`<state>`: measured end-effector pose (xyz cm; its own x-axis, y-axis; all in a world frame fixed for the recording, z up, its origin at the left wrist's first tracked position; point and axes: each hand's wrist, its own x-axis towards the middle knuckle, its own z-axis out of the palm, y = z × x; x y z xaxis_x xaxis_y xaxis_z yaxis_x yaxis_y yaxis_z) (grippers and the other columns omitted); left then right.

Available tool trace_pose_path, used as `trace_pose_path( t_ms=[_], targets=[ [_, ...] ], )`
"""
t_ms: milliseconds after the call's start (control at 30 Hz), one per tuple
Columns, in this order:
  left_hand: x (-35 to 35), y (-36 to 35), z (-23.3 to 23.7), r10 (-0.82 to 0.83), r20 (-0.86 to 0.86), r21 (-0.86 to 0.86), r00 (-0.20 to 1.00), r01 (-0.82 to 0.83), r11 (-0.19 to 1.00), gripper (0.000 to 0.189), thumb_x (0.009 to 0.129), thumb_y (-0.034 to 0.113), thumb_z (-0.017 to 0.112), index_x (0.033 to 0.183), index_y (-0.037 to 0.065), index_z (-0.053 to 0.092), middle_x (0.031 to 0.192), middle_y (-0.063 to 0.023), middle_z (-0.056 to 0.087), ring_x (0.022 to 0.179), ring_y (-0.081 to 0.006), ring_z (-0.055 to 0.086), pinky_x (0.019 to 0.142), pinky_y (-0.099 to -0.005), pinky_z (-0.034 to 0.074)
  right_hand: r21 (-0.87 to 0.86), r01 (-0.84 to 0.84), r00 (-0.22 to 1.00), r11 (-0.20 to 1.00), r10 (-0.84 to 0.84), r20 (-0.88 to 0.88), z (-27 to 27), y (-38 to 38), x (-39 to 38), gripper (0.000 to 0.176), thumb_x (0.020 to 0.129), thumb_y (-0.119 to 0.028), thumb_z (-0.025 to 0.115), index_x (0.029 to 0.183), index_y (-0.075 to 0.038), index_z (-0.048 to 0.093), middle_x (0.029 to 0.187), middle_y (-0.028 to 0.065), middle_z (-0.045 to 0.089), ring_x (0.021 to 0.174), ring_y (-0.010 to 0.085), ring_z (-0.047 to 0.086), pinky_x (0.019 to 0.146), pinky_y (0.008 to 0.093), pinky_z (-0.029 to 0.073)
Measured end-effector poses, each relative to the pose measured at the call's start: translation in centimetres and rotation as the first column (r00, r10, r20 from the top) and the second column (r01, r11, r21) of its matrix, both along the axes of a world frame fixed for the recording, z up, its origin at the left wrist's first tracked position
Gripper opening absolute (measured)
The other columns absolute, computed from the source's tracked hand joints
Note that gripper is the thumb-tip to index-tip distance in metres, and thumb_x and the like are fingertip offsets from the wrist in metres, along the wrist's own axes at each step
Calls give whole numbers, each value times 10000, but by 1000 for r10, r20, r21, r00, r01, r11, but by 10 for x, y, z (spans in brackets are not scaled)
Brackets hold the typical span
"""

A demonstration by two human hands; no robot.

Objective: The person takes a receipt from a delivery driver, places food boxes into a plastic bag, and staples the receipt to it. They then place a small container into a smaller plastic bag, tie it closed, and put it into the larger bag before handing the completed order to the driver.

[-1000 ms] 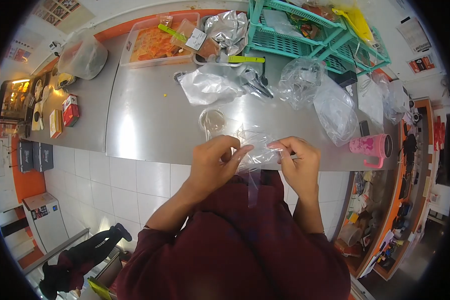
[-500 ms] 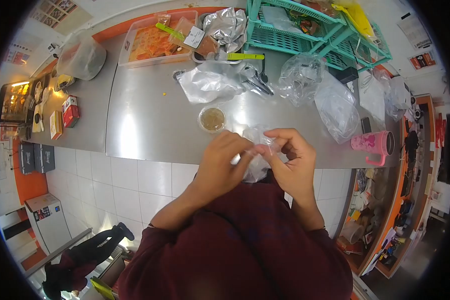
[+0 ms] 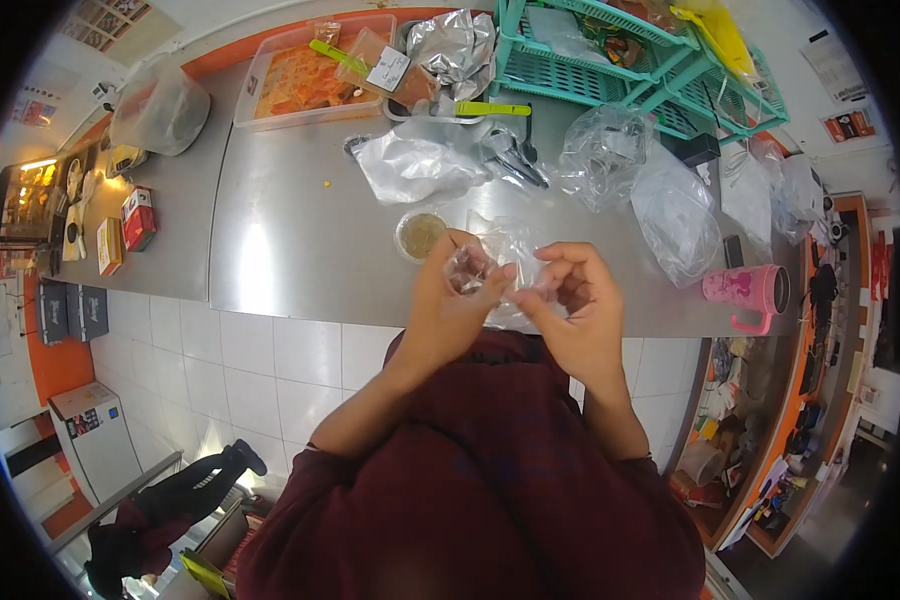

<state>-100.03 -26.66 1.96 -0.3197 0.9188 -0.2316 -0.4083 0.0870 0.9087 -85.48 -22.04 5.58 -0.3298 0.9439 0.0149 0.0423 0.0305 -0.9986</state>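
Note:
Between my two hands, at the near edge of the steel table, is a clear plastic bag [image 3: 511, 243]. My left hand [image 3: 457, 300] pinches one side of it, with crumpled film showing between thumb and fingers. On the other side my right hand [image 3: 576, 305] grips the bag between thumb and curled fingers. A small round clear tub [image 3: 420, 236] with yellowish-brown contents stands just beyond my left hand. Behind it, a flattened whitish plastic bag [image 3: 420, 165] lies on the steel, beside some dark-handled utensils [image 3: 518, 160].
A wide plastic container [image 3: 310, 75] of orange food stands at the back, near crumpled foil [image 3: 453, 45]. Teal baskets [image 3: 580, 75] occupy the back right. More clear bags [image 3: 673, 215] and a pink tumbler [image 3: 745, 288] lie rightward. Another person [image 3: 160, 520] is at lower left.
My hands have shifted slightly, and the left one has turned so that film shows inside its grip. The bag now spreads farther over the table, beyond my fingers.

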Motion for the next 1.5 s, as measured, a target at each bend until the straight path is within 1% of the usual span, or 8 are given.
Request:
trace_pose_path(
  t_ms=[300, 400, 500, 767, 933, 1067, 1200, 1500],
  targets=[
    [-42, -2, 7, 22, -831, -41, 555, -102, 994, 244, 846, -39, 697, 784, 61, 482, 712, 13, 424, 639, -55, 381, 546, -244, 338, 96, 42, 907, 994, -79, 414, -22, 24, 31, 175, 857, 10, 715, 931, -49, 568, 677, -10, 461, 620, 50, 419, 561, 217, 348],
    [-41, 8, -3, 189, -818, 177, 543, -74, 981, 246, 873, -15, 706, 796, 77, 490, 720, 27, 454, 633, -48, 424, 555, -232, 369, 196, 213, 917, 957, -265, 299, -22, 32, 21, 167, 876, -15, 719, 879, -51, 556, 677, -11, 463, 608, 55, 416, 563, 225, 362],
    [-13, 19, 17, 254, 52, -18, 966, -253, 967, 262, 892, 15, 709, 781, 71, 478, 697, 16, 492, 622, -64, 474, 563, -251, 404, -72, 333, 942, 940, -334, -15, -14, 28, -5, 198, 895, -30, 716, 819, -54, 536, 678, -20, 465, 607, 55, 417, 564, 229, 371],
    [-48, 7, -13, 39, -693, 32, 720, -24, 999, 273, 741, -97, 658, 754, 53, 430, 691, 51, 419, 650, -62, 392, 604, -205, 353, 40, 119, 931, 992, -126, 343, -34, 38, 35, 260, 888, -51, 739, 781, -62, 502, 678, -18, 487, 625, 45, 429, 555, 222, 361],
    [-37, 25, -6, 241, -522, 184, 818, -168, 968, 271, 746, -83, 674, 783, 56, 444, 711, 43, 465, 695, -46, 448, 621, -207, 371, 214, 187, 926, 959, -244, 287, -19, 38, 4, 249, 839, -53, 778, 828, -62, 529, 609, -11, 450, 576, 72, 435, 522, 256, 355],
    [-26, 20, -6, -90, -350, 74, 932, 124, 990, 259, 757, -75, 673, 798, 68, 461, 728, 44, 504, 677, -67, 484, 617, -231, 400, 188, 99, 900, 977, -168, 402, -30, 35, -4, 243, 822, -65, 793, 861, -71, 554, 606, -44, 463, 593, 71, 449, 532, 260, 342],
    [-39, 21, -31, -52, -868, -37, 493, 41, 998, 266, 658, -132, 582, 799, 55, 457, 701, -45, 504, 594, -117, 475, 545, -277, 352, 296, 122, 758, 947, -281, 589, -36, 51, 10, 255, 793, -51, 794, 887, -73, 558, 570, 16, 449, 523, 143, 462, 519, 321, 364],
    [-14, 39, -18, 44, -818, 99, 573, 65, 993, 195, 668, -126, 573, 804, 12, 551, 659, -141, 519, 656, -284, 547, 654, -373, 443, 313, 59, 843, 948, -215, 492, -24, 49, -14, 265, 752, 39, 733, 891, -54, 527, 627, 105, 522, 548, 268, 509, 538, 378, 396]
  ],
)
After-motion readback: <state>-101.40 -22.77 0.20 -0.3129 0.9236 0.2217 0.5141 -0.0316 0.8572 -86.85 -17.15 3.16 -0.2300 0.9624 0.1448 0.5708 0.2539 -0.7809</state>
